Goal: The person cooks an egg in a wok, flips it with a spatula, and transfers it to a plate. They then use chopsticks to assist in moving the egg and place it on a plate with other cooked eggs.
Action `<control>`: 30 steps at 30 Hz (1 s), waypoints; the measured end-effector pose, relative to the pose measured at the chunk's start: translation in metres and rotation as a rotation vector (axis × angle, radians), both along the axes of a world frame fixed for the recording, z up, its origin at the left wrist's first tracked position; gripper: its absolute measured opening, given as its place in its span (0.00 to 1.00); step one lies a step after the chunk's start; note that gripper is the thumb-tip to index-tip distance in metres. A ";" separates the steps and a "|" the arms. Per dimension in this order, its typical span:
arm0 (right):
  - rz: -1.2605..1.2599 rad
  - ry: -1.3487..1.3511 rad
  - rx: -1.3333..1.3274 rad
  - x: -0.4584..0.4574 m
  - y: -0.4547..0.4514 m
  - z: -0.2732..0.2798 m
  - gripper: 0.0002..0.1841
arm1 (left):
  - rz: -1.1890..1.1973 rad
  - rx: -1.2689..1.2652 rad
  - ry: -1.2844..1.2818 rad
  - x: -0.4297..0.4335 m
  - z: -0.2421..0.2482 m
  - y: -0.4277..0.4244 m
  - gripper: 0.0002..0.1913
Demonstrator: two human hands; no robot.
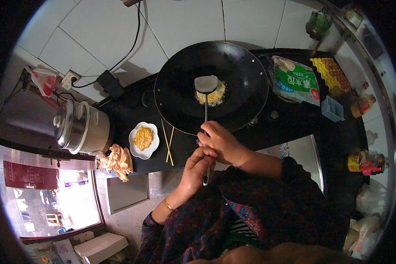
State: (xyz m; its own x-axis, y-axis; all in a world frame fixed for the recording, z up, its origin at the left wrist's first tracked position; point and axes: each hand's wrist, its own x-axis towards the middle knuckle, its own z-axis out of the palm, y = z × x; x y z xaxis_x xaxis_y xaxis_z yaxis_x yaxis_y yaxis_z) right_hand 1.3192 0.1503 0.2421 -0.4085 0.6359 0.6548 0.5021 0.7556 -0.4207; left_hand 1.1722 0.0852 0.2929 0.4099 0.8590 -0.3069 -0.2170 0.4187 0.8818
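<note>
Both my hands are on the handle of a metal spatula [206, 84]. My right hand [222, 142] grips it farther up, by the near rim of a black wok [181, 99]. Lower down, my left hand [198, 168] closes round the handle near its end. The spatula's flat blade rests over a pale yellow, egg-like food [217, 96] at the wok's bottom and hides part of it. Left of the wok, a white flower-shaped plate [145, 155] holds cooked yellow food [143, 138]. Two chopsticks [167, 147] lie crossed between plate and wok.
At the left stand a lidded cooker [97, 130] and a crumpled peach cloth [118, 161]. A green food package [295, 79], a yellow egg tray [323, 71] with brown eggs and a light blue container [332, 109] are right of the wok. A bottle [366, 163] is farther right.
</note>
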 end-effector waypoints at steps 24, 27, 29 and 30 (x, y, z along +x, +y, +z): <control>0.060 -0.040 -0.125 0.009 -0.002 -0.004 0.10 | 0.009 -0.049 -0.094 0.005 -0.002 0.001 0.09; 0.087 0.014 -0.047 0.007 -0.008 0.005 0.09 | -0.013 0.020 -0.017 -0.002 0.013 -0.010 0.09; 0.104 0.024 -0.037 0.008 -0.016 0.011 0.09 | -0.043 0.041 0.037 -0.004 0.022 -0.018 0.09; 0.093 0.002 -0.051 0.007 -0.021 0.013 0.10 | -0.057 0.043 0.053 -0.005 0.025 -0.021 0.09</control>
State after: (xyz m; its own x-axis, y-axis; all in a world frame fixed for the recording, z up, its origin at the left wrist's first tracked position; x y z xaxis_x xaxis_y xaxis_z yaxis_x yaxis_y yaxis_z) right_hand 1.3262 0.1296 0.2552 -0.4659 0.6278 0.6235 0.4297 0.7765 -0.4609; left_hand 1.1670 0.0643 0.3175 0.4425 0.8476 -0.2929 -0.1465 0.3906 0.9088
